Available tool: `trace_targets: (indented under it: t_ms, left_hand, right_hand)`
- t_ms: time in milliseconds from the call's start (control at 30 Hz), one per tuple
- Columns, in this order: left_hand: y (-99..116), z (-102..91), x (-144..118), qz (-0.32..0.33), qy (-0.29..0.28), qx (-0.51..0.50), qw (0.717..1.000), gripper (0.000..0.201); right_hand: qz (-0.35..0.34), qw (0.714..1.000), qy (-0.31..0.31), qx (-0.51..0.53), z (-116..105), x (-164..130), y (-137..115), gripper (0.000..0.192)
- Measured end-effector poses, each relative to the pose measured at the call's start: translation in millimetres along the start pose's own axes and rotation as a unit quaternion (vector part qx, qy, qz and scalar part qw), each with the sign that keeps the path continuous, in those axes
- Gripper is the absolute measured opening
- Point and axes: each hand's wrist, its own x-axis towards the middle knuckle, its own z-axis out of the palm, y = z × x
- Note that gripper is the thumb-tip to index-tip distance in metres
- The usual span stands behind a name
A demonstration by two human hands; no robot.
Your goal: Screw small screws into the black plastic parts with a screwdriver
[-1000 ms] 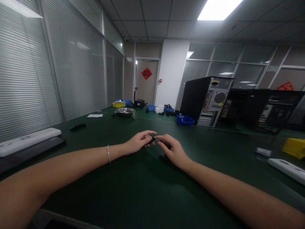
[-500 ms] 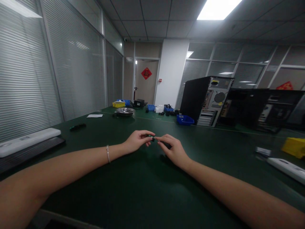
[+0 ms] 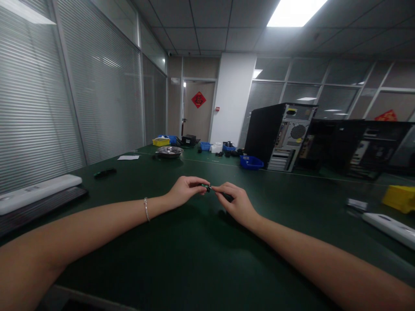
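Note:
Just above the green tabletop [image 3: 194,259], my left hand [image 3: 184,191] pinches a small green and black piece [image 3: 206,188] between thumb and fingertips. It looks like a tiny circuit board, but is too small to name surely. My right hand [image 3: 239,204] is closed around a slim tool with a dark handle [image 3: 228,197]. Its thin tip points left and meets or nearly meets the small piece; the exact contact is too fine to see. The tool's kind is mostly hidden by my fingers.
A metal bowl [image 3: 169,151], a yellow bin [image 3: 161,141] and a blue bin [image 3: 251,163] stand toward the back. Computer cases [image 3: 279,137] line the right rear. At left lie a dark green-edged object [image 3: 105,172] and a long white device [image 3: 39,190]; a white device [image 3: 389,226] lies right.
My left fingers have shifted slightly on the small green and black piece, so more of it shows. My right hand and the tool stay almost in place.

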Motion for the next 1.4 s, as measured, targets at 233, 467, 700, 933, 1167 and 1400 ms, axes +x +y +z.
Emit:
trace_targets:
  t_ms: [233, 467, 700, 933, 1167, 1400]
  left_hand:
    - [1.4, 4.0, 1.6, -0.038, 0.014, -0.061, 0.997, 0.031]
    - [0.1, 4.0, 2.7, -0.062, 0.014, -0.106, 0.992, 0.033]
    - [-12.2, 0.0, 6.9, -0.051, 0.006, -0.102, 0.993, 0.032]
    - [-13.5, -9.2, 5.9, -0.038, -0.109, 0.035, 0.993, 0.026]
    - [-2.6, -1.3, 2.6, 0.071, -0.251, 0.204, 0.944, 0.025]
    - [0.0, 2.5, 0.4, 0.073, -0.170, 0.235, 0.954, 0.030]
  right_hand:
    - [0.000, 1.000, 0.002, 0.018, 1.6, 0.1, 0.3, 0.025]
    - [0.002, 0.999, 0.004, 0.045, 2.2, 1.6, -0.3, 0.025]
    - [0.009, 0.999, 0.005, 0.046, 3.2, 2.1, 0.9, 0.025]
    - [0.032, 0.999, 0.012, 0.027, -1.0, 2.5, 2.1, 0.026]
    - [0.025, 0.999, 0.011, 0.027, 2.2, 1.9, 6.1, 0.024]
    - [0.032, 0.999, 0.005, 0.024, -0.4, 1.3, 6.4, 0.021]
